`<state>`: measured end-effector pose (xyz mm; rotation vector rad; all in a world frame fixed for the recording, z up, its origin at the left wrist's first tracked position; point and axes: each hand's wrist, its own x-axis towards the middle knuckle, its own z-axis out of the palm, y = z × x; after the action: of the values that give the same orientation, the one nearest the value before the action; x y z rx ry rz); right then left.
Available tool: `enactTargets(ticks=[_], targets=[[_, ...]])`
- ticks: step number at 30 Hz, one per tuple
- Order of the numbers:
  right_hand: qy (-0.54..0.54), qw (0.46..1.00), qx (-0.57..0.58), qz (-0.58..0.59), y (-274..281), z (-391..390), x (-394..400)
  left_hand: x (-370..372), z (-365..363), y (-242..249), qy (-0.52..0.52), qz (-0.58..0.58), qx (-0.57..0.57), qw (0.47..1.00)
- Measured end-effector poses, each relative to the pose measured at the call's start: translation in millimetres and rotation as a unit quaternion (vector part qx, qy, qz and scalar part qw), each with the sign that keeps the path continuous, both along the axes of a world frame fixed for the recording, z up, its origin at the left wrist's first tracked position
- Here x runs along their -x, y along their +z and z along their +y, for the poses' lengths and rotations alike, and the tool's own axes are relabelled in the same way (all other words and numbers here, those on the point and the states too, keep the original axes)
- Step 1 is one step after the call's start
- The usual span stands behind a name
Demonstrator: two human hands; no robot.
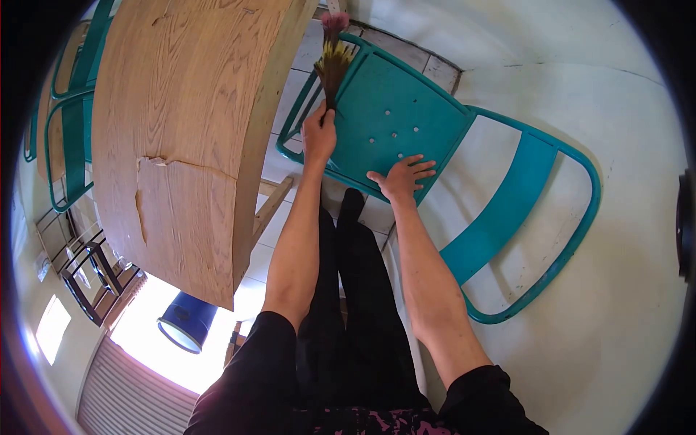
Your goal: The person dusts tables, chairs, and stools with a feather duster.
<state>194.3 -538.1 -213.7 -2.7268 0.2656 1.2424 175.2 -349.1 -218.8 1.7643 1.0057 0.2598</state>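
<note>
A green metal chair (377,94) with several small holes in its seat stands beside the wall, its backrest toward the right. My left hand (319,136) is closed around the lower end of a feather duster (333,64), over the seat's left edge. Brown and yellow feathers fan out above the fist, with a pinkish tip. My right hand (406,180) has its fingers spread at the seat's near right edge and holds nothing. Whether its palm presses on the metal is hard to tell.
A wooden table (188,109) with torn veneer stands at left, close to my left forearm. More green chairs (75,148) are beyond it. A blue bucket (190,319) is at lower left. The white wall (616,217) borders the chair at right.
</note>
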Motion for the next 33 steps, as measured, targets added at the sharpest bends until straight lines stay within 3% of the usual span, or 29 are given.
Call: enactTargets(ticks=[7, 9, 10, 12, 16, 18, 23, 26, 28, 33], targets=[[0.008, 1.000, 0.002, -0.008, -4, -2, 0, 39, -1, 9, -0.048, -0.042, -0.022, 0.998], [0.009, 1.000, -0.002, -0.011, -3, 1, 0, 35, -1, 23, -0.103, 0.083, -0.007, 0.991], [0.011, 1.000, 0.002, -0.008, -2, 1, -1, 31, -2, 23, -0.101, 0.081, -0.007, 0.992], [0.015, 1.000, 0.007, -0.005, -3, -1, -1, 29, -5, 12, -0.020, 0.058, -0.096, 0.994], [-0.004, 1.000, -0.004, 0.000, -9, -3, 2, 31, 5, -11, 0.037, 0.055, -0.122, 0.990], [-0.003, 1.000, -0.004, 0.002, -9, -4, 1, 33, 4, 17, 0.011, 0.133, -0.043, 0.990], [-0.006, 1.000, -0.002, -0.006, -14, -4, 3, 109, -45, 57, 0.096, 0.216, -0.034, 0.971], [-0.004, 1.000, -0.007, -0.004, -11, -4, 2, 155, -75, 60, 0.113, 0.139, -0.079, 0.981], [-0.001, 1.000, -0.006, -0.004, -13, -5, 2, 155, -89, 81, 0.166, 0.155, -0.001, 0.974], [0.005, 1.000, 0.001, -0.003, -14, -5, -1, 134, -68, 44, 0.198, 0.135, -0.069, 0.968]])
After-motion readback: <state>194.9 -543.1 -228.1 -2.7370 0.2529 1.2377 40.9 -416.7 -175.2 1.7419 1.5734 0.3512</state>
